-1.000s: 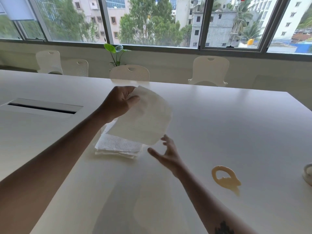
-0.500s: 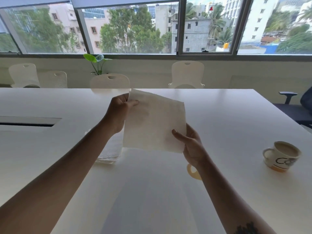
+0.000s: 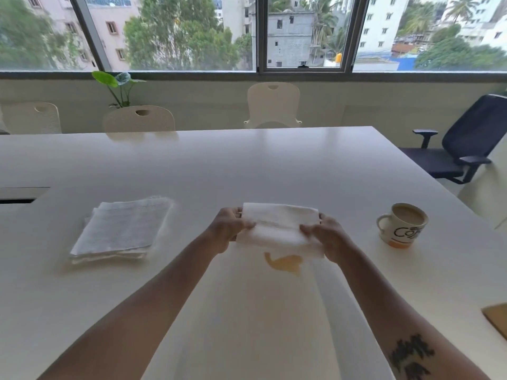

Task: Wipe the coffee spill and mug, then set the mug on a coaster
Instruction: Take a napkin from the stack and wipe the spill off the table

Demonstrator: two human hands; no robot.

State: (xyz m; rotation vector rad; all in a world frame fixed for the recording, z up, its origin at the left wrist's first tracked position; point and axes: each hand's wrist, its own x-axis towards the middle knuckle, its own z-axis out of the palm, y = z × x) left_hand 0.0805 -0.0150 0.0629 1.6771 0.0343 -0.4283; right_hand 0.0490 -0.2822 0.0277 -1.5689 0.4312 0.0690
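Now my left hand (image 3: 229, 229) and right hand (image 3: 327, 235) pinch folded napkin (image 3: 278, 229), mid frame, above coffee spill (image 3: 285, 263); mug (image 3: 402, 224) at right.

Both forearms are stretched forward; the left hand (image 3: 229, 231) and right hand (image 3: 327, 237) are closed, thumbs uppermost, level and facing each other.

Daylight pours through a wide band of windows (image 3: 175, 31) with dark frames, showing trees and apartment blocks outside. Below the sill runs a pale wall. White chairs (image 3: 273, 104) line the far side of the long white desk (image 3: 247, 165); a dark office chair (image 3: 466, 144) sits right, a leafy plant (image 3: 118, 86) left.
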